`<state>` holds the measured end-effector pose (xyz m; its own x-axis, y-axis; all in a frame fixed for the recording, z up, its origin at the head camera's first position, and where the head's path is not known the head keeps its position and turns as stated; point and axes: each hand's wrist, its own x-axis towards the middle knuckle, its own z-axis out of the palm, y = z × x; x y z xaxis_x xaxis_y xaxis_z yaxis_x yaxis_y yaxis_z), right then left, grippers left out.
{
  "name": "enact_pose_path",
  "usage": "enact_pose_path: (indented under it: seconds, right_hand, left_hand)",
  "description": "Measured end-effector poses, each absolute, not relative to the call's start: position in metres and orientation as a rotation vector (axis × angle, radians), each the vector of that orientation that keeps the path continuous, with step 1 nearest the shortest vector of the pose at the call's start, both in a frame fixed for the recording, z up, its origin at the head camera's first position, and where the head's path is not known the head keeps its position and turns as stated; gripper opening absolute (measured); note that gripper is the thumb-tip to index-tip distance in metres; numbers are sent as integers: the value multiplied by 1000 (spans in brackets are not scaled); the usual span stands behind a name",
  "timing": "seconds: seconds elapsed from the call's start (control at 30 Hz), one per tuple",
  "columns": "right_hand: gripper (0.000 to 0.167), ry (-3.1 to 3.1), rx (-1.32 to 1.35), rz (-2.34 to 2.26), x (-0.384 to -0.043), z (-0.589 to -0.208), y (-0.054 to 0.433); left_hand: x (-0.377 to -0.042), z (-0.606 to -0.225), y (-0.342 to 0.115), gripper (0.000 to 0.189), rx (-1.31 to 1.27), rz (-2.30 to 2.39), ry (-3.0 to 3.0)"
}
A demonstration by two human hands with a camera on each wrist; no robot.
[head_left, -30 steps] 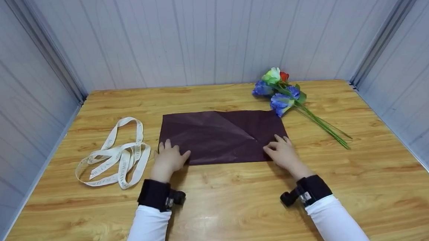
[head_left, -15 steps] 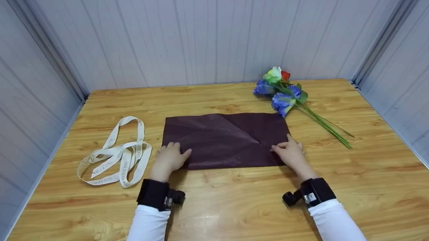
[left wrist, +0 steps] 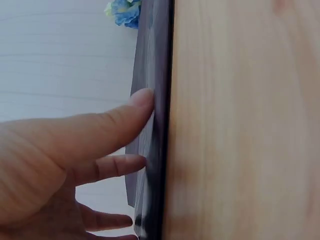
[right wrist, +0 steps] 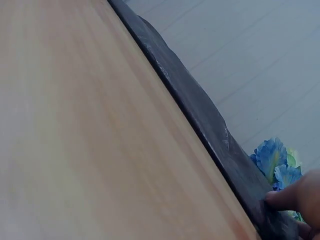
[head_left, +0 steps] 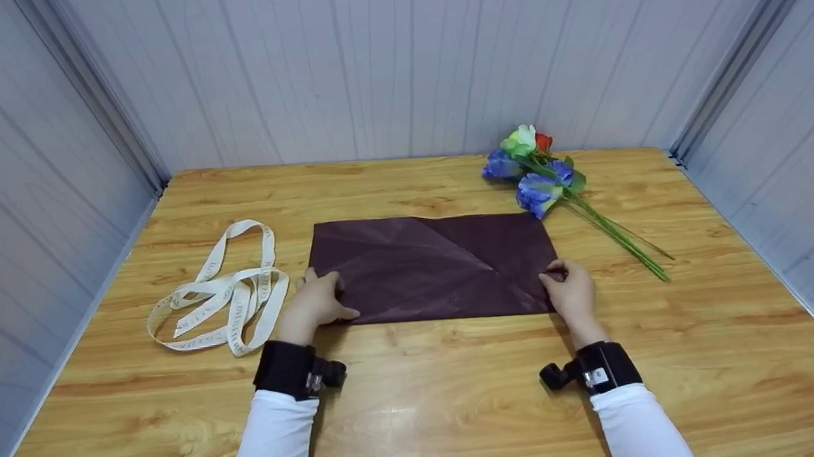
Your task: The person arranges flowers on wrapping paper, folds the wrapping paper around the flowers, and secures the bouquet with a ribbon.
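Observation:
A folded sheet of dark purple wrapping paper (head_left: 424, 270) lies flat in the middle of the table, with creases running across it. My left hand (head_left: 315, 303) touches its near left corner, fingers spread. In the left wrist view the thumb (left wrist: 142, 100) rests against the paper's near edge and the other fingers are fairly straight. At the right edge, my right hand (head_left: 572, 292) pinches the paper between thumb and forefinger. The right wrist view shows that thumb (right wrist: 282, 197) on top of the paper, with the other fingers partly out of frame.
A loosely looped white printed ribbon (head_left: 238, 295) lies left of the paper. Artificial flowers (head_left: 539, 191), blue, white-green and red, lie at the back right, a blue bloom at the paper's far corner. Pale panel walls (head_left: 383, 67) enclose the wooden table (head_left: 431, 396).
My right hand has moved right to the paper's edge and now pinches it. The paper has shifted slightly nearer and to the right. My left hand's thumb has lowered to the near edge.

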<state>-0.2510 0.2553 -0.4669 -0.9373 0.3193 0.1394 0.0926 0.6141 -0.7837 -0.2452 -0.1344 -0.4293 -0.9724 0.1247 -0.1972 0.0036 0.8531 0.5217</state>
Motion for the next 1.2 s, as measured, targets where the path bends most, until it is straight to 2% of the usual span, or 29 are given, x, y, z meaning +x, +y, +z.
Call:
enact_pose_path:
  seconds: [0.17, 0.43, 0.6, 1.2]
  right_hand:
    - [23, -2513, -427, 1216, -250, -465, 255]
    - [28, -2495, -448, 1181, -250, -467, 256]
    - [29, -2486, -449, 1189, -249, -466, 257]
    - [29, -2484, -498, 1231, -251, -465, 259]
  left_hand:
    - [-246, -431, -136, 48, 56, 790, 2837]
    - [-251, -435, -142, 72, -9, 826, 2862]
    - [-255, -436, -144, 76, -89, 908, 2893]
    - [-260, -440, -156, 32, -285, 1302, 3009]
